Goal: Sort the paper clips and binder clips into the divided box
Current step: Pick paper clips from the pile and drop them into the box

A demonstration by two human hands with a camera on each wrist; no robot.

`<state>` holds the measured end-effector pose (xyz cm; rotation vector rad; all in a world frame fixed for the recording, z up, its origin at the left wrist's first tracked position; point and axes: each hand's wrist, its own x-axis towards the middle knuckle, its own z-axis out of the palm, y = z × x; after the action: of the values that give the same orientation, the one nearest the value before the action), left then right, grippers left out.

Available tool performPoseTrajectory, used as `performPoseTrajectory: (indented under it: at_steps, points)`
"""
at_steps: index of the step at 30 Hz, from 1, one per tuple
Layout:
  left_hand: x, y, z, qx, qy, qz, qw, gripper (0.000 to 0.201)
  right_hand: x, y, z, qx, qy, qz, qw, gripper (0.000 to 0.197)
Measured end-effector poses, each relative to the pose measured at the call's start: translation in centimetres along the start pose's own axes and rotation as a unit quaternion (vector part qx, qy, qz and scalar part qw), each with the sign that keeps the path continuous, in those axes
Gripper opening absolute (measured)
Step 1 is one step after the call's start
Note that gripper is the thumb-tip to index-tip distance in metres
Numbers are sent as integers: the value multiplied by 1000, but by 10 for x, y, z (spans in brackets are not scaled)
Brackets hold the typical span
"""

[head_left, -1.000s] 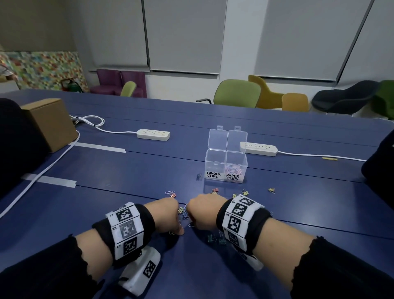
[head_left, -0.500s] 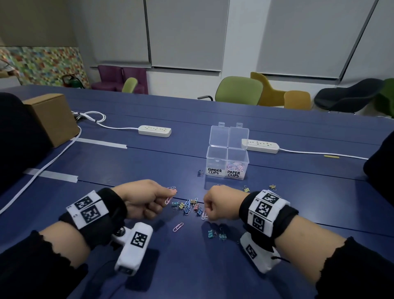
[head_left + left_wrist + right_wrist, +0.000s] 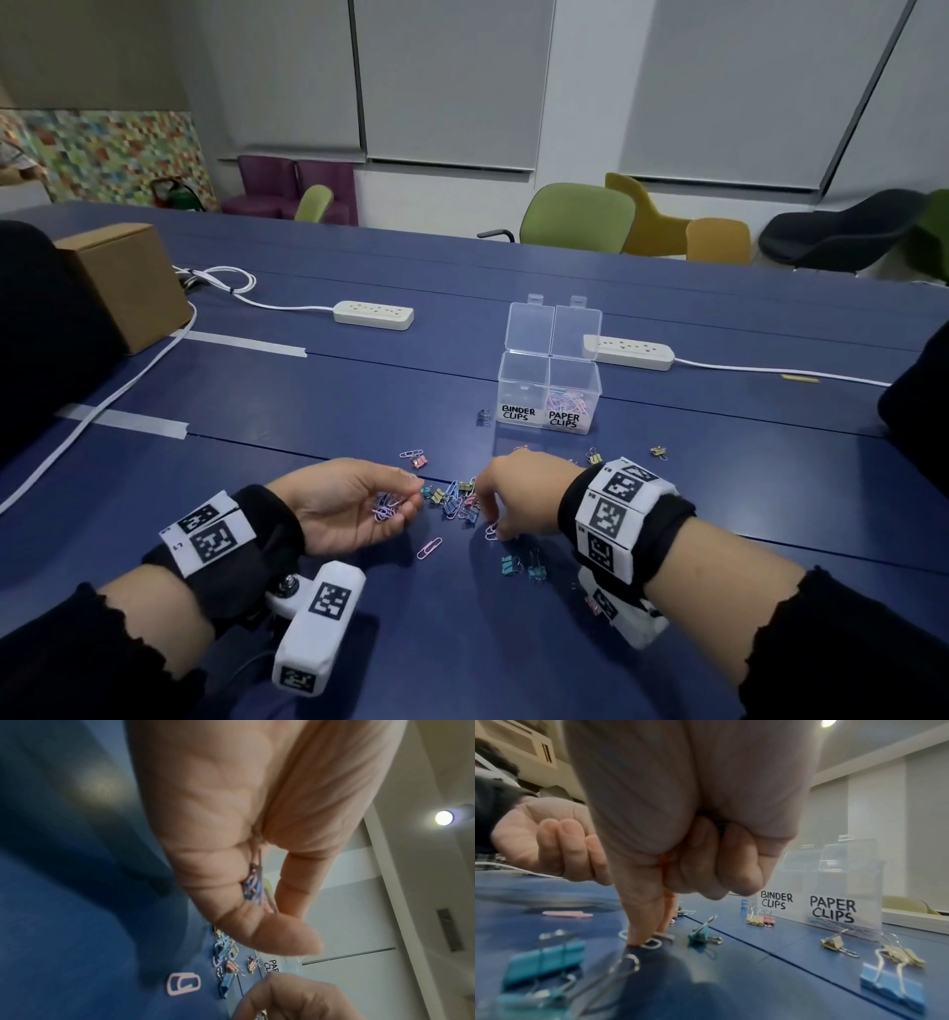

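From the head view: left hand (image 3: 354,506) palm-up, fingers cupped around a small bunch of pastel paper clips (image 3: 387,506); right hand (image 3: 518,496) fingertips down on a pale paper clip (image 3: 492,532) on the blue bench (image 3: 308,411), just beside the mixed pile (image 3: 454,501). Divided box (image 3: 548,395) well beyond, lids up, paper clips in the right cell, left cell apparently empty. Best to slide that clip toward the cupped palm, not lift it flat. From the left wrist: bunch nipped between thumb and curled fingers (image 3: 231,888); worth keeping the palm level so nothing spills. From the right wrist: index finger (image 3: 641,912) and thumb pinching down on the wire loop (image 3: 652,943), other fingers curled in; teal binder clips (image 3: 544,963) close by, easily snagged, so a clean nip on the clip alone.
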<state>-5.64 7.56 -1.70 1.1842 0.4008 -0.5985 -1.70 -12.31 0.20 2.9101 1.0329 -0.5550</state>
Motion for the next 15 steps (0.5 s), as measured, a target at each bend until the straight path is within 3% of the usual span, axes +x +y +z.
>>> performPoseTrajectory:
  at_steps: [6, 8, 10, 11, 13, 15]
  points:
    - [1, 0, -1, 21, 14, -15, 1000, 11, -2, -6, 4, -44, -7, 21, 999, 17]
    - [-1, 3, 1, 33, 16, -27, 999, 3, -3, -9, 5, -73, -15, 25, 997, 15]
    - [-2, 3, 3, 79, 16, -36, 996, 14, -4, -10, 5, -91, -23, 20, 995, 13]
    - [-1, 3, 3, 119, 25, -31, 992, 22, -4, -9, 5, -95, -28, 21, 995, 25]
    - [1, 0, 5, 229, 57, 0, 972, 33, -4, -8, 7, -94, -36, 25, 995, 39]
    - [2, -2, 7, 376, 87, 55, 921, 40, -5, -4, 8, -63, -38, 35, 997, 41]
